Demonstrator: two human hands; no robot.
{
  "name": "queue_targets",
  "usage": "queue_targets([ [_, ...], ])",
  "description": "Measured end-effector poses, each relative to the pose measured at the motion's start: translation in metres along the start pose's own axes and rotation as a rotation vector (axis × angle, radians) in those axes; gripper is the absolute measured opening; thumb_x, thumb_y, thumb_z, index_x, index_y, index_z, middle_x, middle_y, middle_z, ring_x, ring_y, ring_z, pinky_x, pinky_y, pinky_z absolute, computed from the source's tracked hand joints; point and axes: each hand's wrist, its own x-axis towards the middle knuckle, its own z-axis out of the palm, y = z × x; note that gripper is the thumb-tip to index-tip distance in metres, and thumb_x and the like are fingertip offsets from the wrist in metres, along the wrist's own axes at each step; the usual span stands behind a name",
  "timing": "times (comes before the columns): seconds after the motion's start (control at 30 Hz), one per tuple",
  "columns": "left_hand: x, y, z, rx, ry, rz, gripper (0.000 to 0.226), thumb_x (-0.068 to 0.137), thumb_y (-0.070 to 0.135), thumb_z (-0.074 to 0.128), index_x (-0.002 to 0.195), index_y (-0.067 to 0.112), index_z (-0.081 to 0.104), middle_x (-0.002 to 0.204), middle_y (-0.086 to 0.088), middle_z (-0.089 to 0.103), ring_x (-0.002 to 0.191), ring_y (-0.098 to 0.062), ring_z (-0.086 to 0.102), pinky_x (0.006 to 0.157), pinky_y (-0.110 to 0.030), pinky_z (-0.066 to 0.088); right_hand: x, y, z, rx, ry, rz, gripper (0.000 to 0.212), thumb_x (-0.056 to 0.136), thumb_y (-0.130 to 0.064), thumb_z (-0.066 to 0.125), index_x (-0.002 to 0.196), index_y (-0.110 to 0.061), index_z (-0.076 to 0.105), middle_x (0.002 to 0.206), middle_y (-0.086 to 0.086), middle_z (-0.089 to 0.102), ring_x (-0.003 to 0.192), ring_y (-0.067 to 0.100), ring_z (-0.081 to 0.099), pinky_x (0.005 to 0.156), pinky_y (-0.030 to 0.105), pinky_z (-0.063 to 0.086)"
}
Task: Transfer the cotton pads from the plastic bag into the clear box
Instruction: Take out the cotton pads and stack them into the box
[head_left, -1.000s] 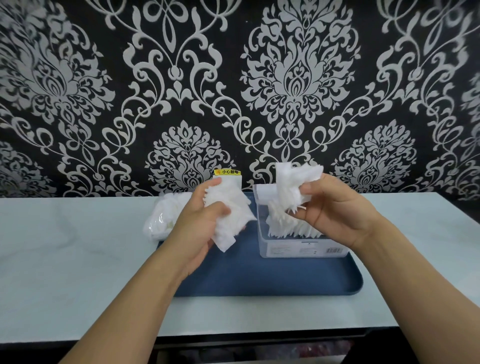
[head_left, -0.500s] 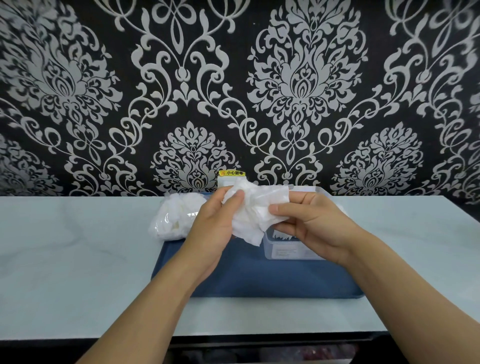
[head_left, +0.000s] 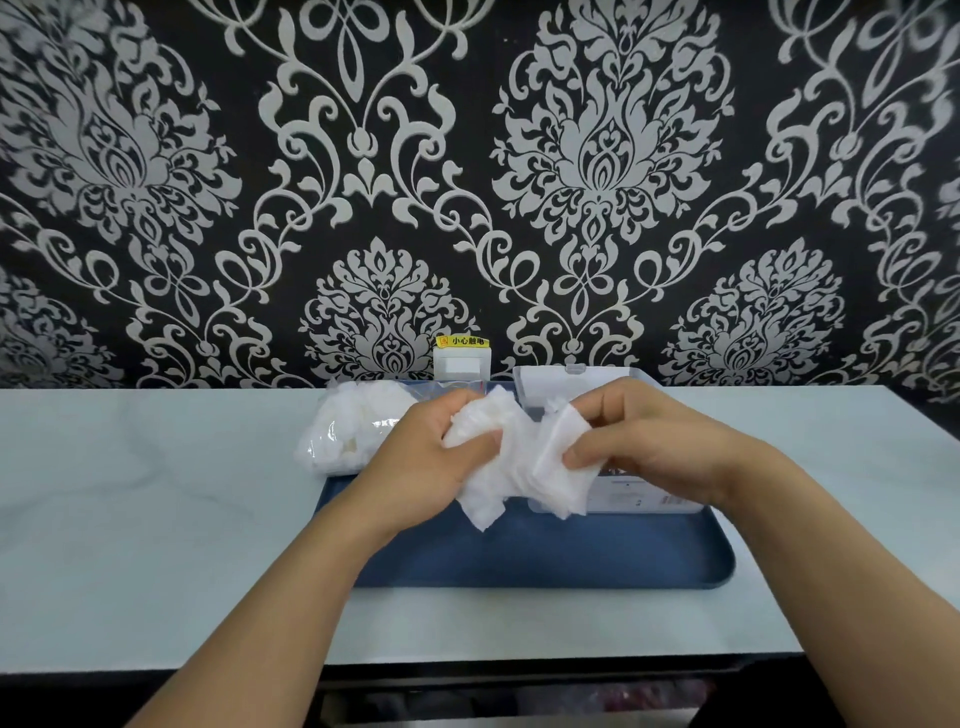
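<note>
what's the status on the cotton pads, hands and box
Left hand and right hand both grip one bunch of cotton pads above the tray. Clear box behind them. Plastic bag still holds pads. Nothing blocking.

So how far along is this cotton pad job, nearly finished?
Not nearly. In hand: both the left hand and right hand grip a bunch of cotton pads above the blue tray, in front of the clear box. How much the box already holds is hidden behind the hands. Left: the plastic bag still looks well filled with pads.
</note>
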Motion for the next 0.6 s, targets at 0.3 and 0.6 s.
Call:
queue_targets([
  [0.3,0.002,-0.006,0.001,0.055,-0.191,-0.058,0.016,0.094,0.020,0.070,0.110,0.021,0.069,0.104,-0.010,0.076,0.087,-0.015,0.068,0.078,-0.036,0.054,-0.001,-0.009,0.010,-0.244,-0.047,0.012,0.011,0.083,0.005,0.073,0.094,0.003,0.077,0.051,-0.015,0.059,0.046,-0.001,0.049,0.048,0.007,0.036],
  [0.6,0.003,-0.007,-0.002,-0.048,-0.138,-0.056,0.014,0.101,0.024,0.060,0.110,0.020,0.070,0.104,-0.006,0.078,0.089,-0.013,0.070,0.079,-0.033,0.054,0.002,-0.006,0.004,-0.152,0.023,-0.076,0.012,0.078,0.003,0.079,0.089,0.005,0.077,0.059,-0.007,0.064,0.052,0.002,0.050,0.053,0.012,0.040],
])
